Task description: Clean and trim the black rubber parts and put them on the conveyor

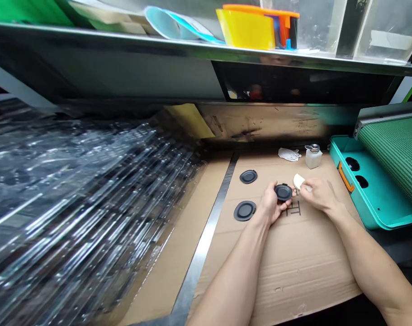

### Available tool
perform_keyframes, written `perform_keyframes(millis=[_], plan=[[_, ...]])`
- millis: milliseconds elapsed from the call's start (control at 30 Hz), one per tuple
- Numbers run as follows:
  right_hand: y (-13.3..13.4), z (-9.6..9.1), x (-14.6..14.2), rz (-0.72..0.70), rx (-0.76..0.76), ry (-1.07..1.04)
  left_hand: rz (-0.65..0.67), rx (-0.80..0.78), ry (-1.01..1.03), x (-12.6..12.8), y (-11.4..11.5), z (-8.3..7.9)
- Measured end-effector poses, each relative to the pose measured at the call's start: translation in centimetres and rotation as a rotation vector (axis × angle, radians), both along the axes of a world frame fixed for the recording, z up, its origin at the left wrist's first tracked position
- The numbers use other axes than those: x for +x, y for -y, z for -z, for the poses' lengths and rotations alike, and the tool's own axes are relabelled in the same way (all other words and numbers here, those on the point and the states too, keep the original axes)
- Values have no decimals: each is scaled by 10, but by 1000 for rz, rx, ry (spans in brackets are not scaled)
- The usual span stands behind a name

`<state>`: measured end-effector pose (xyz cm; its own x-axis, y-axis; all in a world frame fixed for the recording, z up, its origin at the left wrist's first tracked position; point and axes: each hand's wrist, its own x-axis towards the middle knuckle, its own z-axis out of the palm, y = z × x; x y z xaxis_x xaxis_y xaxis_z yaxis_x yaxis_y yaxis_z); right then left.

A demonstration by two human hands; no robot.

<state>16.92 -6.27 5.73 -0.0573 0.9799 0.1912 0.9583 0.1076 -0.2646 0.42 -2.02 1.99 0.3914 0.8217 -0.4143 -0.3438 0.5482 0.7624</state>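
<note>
Black and round, a shallow dish-like disc with a small tab on its rim [283, 192] is held by the left hand [271, 201], face up, to the left of the turquoise plastic bin with an orange handle [378, 206]. Nearer to that bin, an off-white rounded pad [298, 181] is pinched between the thumb and fingers of the right hand [319, 194], just beside the disc. Two more black discs, one farther back [248, 176] and one nearer [245, 211], are laid flat on the brown cardboard-covered surface [304, 262], well to the left of the bin. Just left of the bin's far corner, a small translucent white square bottle with a metal top [313, 158] is stood upright, with a crumpled white piece [290, 155] beside it. Inside the bin, two glossy black round pieces [352, 164] are seen, and its right side is overhung by a green textured belt [395, 149]. Far left of the bin, clear shiny plastic pieces [90, 203] are massed, blurred.
</note>
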Motion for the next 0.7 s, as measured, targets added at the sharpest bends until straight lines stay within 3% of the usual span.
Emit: perform_keyframes(millis=[133, 267, 400, 533, 700], plan=[[-7, 9, 8, 60, 47, -29, -13, -235, 271, -14, -11, -7], [-10, 19, 11, 52, 77, -89, -33, -318, 379, -19, -11, -10], [-10, 21, 9, 19, 181, -208, -50, -278, 360, -16, -9, -8], [-7, 19, 0, -38, 250, -304, -73, -131, 308, -10, -6, -2], [-4, 26, -17, -127, 249, -380, -107, -10, 396, -1, -2, 4]])
